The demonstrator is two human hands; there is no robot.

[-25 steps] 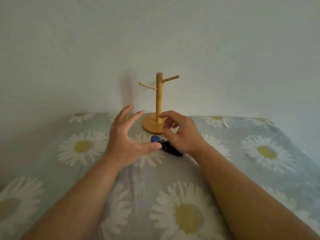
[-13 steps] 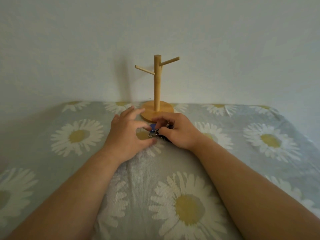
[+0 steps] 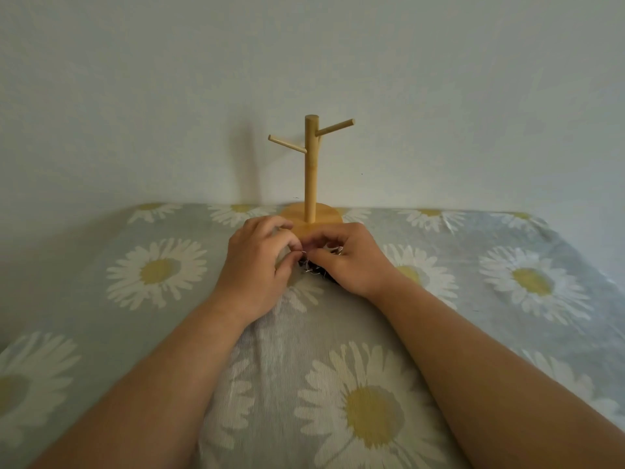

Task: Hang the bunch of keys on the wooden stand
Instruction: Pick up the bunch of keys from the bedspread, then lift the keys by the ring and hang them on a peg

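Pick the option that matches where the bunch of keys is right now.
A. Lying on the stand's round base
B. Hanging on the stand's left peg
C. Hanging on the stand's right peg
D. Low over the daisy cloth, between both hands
D: the bunch of keys sits between the left hand and right hand just over the daisy cloth, and both pegs of the wooden stand are bare.
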